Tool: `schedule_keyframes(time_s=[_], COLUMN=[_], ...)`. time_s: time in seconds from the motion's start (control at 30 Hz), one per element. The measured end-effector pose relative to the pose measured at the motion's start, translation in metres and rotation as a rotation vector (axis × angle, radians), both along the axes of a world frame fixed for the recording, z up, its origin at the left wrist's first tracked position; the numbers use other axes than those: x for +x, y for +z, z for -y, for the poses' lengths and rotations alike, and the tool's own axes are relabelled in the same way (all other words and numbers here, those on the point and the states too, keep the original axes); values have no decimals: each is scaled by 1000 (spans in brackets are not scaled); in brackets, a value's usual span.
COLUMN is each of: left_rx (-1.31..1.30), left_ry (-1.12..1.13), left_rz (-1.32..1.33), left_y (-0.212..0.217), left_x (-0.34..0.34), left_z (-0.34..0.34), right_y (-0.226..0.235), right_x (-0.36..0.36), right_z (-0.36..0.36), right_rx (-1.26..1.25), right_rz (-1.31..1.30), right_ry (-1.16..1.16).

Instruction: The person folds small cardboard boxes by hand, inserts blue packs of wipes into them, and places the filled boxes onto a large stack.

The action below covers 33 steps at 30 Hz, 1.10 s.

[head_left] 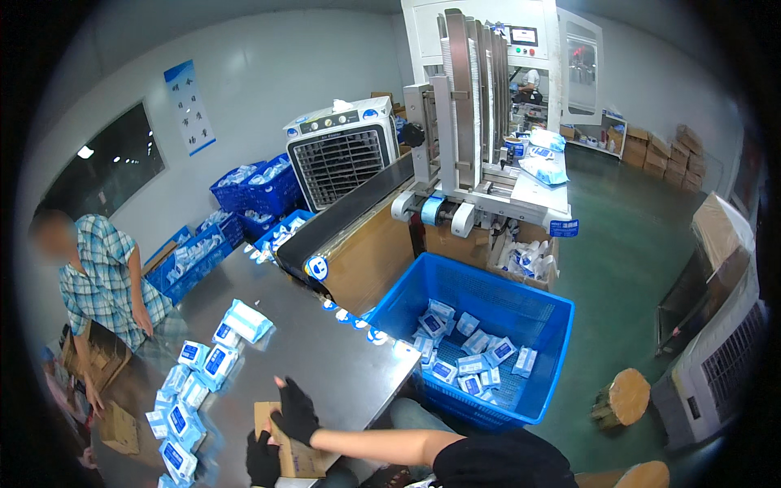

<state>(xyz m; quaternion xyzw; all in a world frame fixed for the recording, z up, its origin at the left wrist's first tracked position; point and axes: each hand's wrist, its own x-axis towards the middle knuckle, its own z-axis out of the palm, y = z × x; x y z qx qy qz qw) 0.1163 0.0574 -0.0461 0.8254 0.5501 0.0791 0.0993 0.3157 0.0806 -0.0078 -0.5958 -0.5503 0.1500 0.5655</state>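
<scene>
A small brown cardboard box [299, 457] lies at the near edge of the steel table, between my hands. My left hand [263, 460], in a black fingerless glove, grips its left side. My right hand [296, 415], gloved the same way, bends over its upper part with the fingertips toward the left hand. The box's contents cannot be seen. Left of the box, several blue-and-white wet wipe packs [186, 423] lie in a loose row running away from me. One larger pack [247, 320] rests at the row's far end.
Right of the steel table [325, 358] stands a large blue crate [488, 411] holding several packs. A conveyor [350, 213] and a tall machine [468, 122] rise beyond. Across the table, a person in a plaid shirt [102, 272] handles another carton [119, 429]. A wooden stool [622, 397] stands on the right.
</scene>
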Motion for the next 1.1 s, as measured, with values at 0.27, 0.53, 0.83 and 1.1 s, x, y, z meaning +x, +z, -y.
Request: schedule_keyframes(time_s=[0.27, 0.53, 0.83, 1.1], left_rx=[-696, -510, -298, -436], left_ry=[111, 142, 192, 242], left_rz=[885, 1128, 1082, 1632], left_y=[-43, 12, 51, 55], left_x=[-25, 26, 51, 22], left_z=[-27, 1, 17, 45], right_y=[-5, 16, -26, -28], right_x=[8, 12, -7, 54], right_z=[22, 2, -7, 18], right_rx=[-663, -556, -125, -643], right_rz=[-482, -253, -13, -610], right_ry=[696, 668, 630, 568])
